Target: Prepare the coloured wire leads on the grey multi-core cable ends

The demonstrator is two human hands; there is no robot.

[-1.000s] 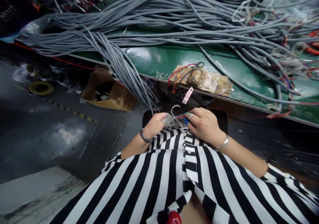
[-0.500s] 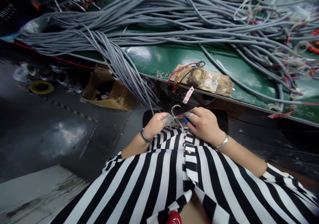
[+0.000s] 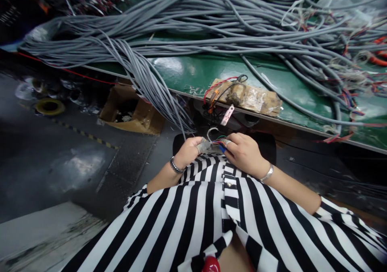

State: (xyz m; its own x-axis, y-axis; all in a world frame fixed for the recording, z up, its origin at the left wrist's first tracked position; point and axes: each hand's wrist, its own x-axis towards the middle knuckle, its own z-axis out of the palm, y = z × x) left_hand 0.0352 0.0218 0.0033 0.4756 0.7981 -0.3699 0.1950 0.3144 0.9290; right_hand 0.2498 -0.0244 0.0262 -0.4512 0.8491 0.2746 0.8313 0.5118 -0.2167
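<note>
Both hands meet in my lap, just below the edge of the green workbench (image 3: 193,72). My left hand (image 3: 190,150) is closed, its taped fingertips pinching the grey end of a thin cable (image 3: 209,134) that loops up between the hands. My right hand (image 3: 243,153) is closed on the cable's coloured inner wires (image 3: 220,144), red, green and blue strands fanning out toward the left hand. Each wrist carries a bracelet. A black and white striped garment fills the foreground.
Thick bundles of grey cable (image 3: 187,26) cover the bench and spill over its left edge. A worn taped block with red and black wires (image 3: 244,96) sits at the bench's front edge. An open cardboard box (image 3: 131,111) and a tape roll (image 3: 50,106) lie on the dark floor.
My right hand has shifted slightly left, closer to the left hand, bunching the coloured wires. The left hand has stayed where it was.
</note>
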